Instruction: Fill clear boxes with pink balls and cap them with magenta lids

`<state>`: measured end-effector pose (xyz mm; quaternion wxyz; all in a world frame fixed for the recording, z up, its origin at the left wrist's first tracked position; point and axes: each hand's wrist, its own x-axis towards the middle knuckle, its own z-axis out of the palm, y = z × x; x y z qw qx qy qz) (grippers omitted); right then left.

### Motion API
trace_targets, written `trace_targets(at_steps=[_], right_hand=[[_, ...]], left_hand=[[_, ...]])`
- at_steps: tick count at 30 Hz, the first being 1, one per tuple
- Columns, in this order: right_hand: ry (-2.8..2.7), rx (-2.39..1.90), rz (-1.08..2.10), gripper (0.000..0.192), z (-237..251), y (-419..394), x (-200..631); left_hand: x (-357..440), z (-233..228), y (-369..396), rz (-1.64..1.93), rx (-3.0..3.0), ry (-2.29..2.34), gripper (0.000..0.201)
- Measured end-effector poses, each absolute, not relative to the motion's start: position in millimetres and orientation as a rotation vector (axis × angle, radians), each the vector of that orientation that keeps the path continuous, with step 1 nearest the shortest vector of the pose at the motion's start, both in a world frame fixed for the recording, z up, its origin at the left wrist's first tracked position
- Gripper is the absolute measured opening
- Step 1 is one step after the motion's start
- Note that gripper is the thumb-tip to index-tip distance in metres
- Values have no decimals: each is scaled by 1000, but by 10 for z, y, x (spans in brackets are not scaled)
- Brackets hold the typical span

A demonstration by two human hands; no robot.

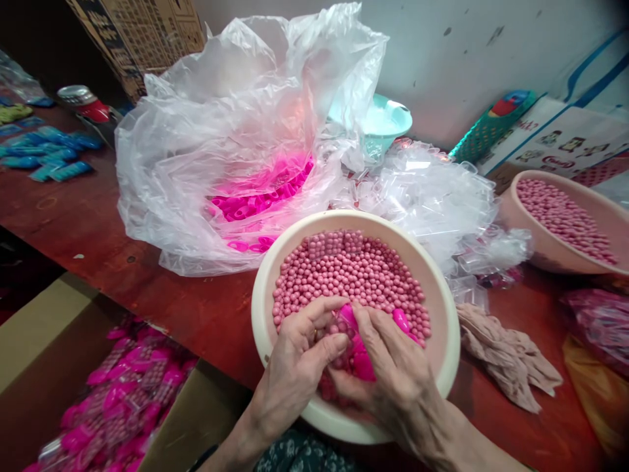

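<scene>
A worn reddish-brown wooden table (98,223) is seen set against a scuffed pale wall (442,59), with a cream round plastic basin (442,341) of small pink beads (354,272) at its near edge. Over the basin's six o'clock side, a bright pink plastic piece (361,357) is pinched between the left hand (295,367) and the right hand (393,373), both closed on it. At eleven o'clock a crumpled clear plastic bag (206,131) is spread, at two o'clock a second beige bead-filled basin (521,223) is placed, and at eight o'clock, below the table edge, a brown cardboard box (44,328) is kept.

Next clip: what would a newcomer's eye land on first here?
The cream bowl heaped with pink beads at centre, where the left hand and right hand together pinch a bright pink plastic piece. Behind it, a crumpled clear bag holds more pink parts.
</scene>
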<state>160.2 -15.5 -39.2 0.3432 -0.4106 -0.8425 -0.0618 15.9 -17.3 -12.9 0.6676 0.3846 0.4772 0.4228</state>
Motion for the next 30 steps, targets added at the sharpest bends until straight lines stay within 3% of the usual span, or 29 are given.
trace_targets(at_steps=[5, 8, 11, 14, 17, 19, 23, 28, 30], right_hand=[[-2212, -923, -406, 53, -386, -143, 1584], [-2255, -885, -292, 52, -341, -123, 1608], [-2279, -952, 116, 57, -268, -109, 1680], [-1923, -1162, 813, 64, -173, -78, 1807], [-1245, -1325, 1398, 43, -82, -14, 1913], [-991, -1347, 1486, 31, -49, 33, 1918], [-1418, -1325, 1071, 16, -76, 63, 1802], [-2374, -1067, 237, 45, -152, -88, 1827], [-2575, -1010, 12, 48, -143, -140, 1868]], left_hand=[[155, -122, -182, 944, 924, 1041, 26], [158, -127, -184, 947, 924, 1037, 24], [171, -129, -177, 968, 875, 1058, 22], [182, -123, -169, 1010, 807, 1058, 30], [184, -118, -165, 1016, 806, 1035, 32], [182, -117, -165, 988, 823, 1037, 32], [183, -118, -169, 956, 835, 1082, 34], [189, -104, -177, 993, 812, 1064, 34], [185, -104, -184, 1000, 838, 1089, 33]])
